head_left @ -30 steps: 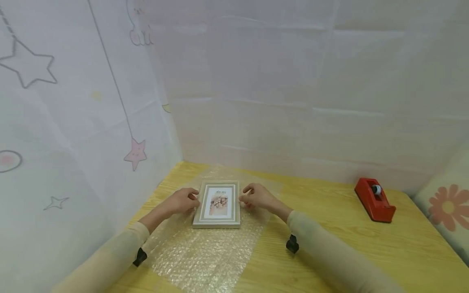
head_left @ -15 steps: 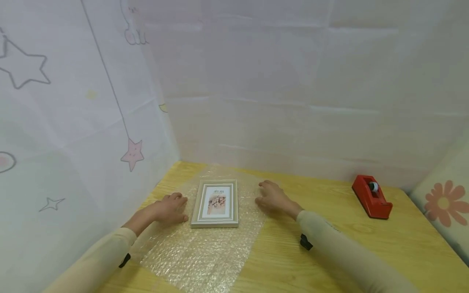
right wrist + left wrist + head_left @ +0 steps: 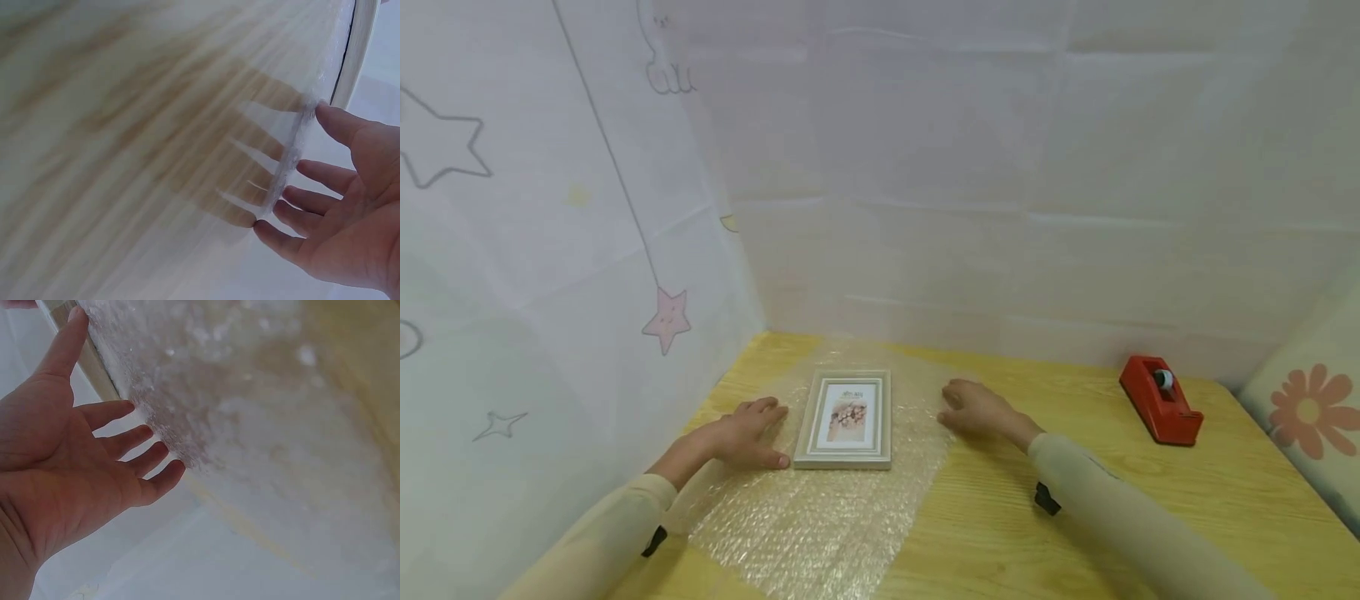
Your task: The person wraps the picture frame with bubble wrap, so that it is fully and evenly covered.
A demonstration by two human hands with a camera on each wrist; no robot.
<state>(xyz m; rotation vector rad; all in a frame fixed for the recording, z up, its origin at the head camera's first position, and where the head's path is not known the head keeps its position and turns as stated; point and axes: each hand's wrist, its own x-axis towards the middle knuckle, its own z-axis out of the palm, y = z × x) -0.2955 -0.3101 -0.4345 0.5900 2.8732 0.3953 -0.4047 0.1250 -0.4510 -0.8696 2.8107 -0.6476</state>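
A cream picture frame [image 3: 848, 421] lies face up on a sheet of clear bubble wrap [image 3: 805, 521]. My left hand [image 3: 741, 435] rests on the wrap to the left of the frame, fingers spread, thumb tip close to the frame's lower left corner. In the left wrist view the fingertips of that hand [image 3: 75, 440] touch the bubble wrap [image 3: 200, 394]. My right hand [image 3: 981, 408] is at the wrap's right edge, apart from the frame. The right wrist view has this hand [image 3: 353, 181] with fingertips against the edge of the bubble wrap [image 3: 289, 156].
A red tape dispenser [image 3: 1161, 402] with a roll in it stands at the right on the yellow wood-grain table [image 3: 1037, 542]. Printed white sheets [image 3: 925, 167] close off the back and left sides.
Both hands have left the frame's sides and moved outward, the left one to the left, the right one to the right edge of the wrap. The frame stays on the wrap.
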